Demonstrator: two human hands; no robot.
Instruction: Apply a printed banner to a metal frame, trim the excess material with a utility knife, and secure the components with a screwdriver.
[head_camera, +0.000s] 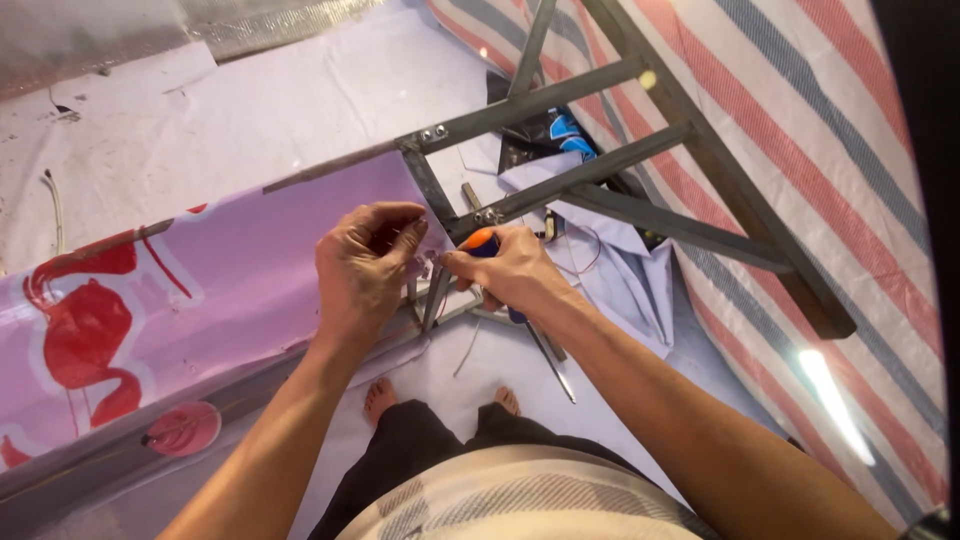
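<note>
right hand (510, 268) is wrapped tight around a screwdriver (482, 243) with an orange and blue handle, dead centre of the frame, and a thin dark shaft pokes out below the wrist toward the lower middle. left hand (365, 262) sits just beside it, fingers curled and pinched together on something tiny at the edge of the pink banner (200, 290), could be a screw or a bit of wire, honestly too small to tell. so both grips are clenched, the right one on the tool and the left on that little bit plus the fabric edge. looks to me like the fastening step, pinning the banner corner to the grey metal frame (560, 185) right where the angle bars meet. i'd say the next bit needs the tip lined up square on the fastener while the left keeps the sheet pulled taut against the bar. both forearms come up from the bottom of the frame and converge, wrists bent slightly inward, knuckles up. frame bars run off to the upper right over a striped tarp (800, 150), the banner with red bird shapes stretches to the left edge, and bare feet (380, 395) show on the pale floor sheet (250, 100) below the hands.
</note>
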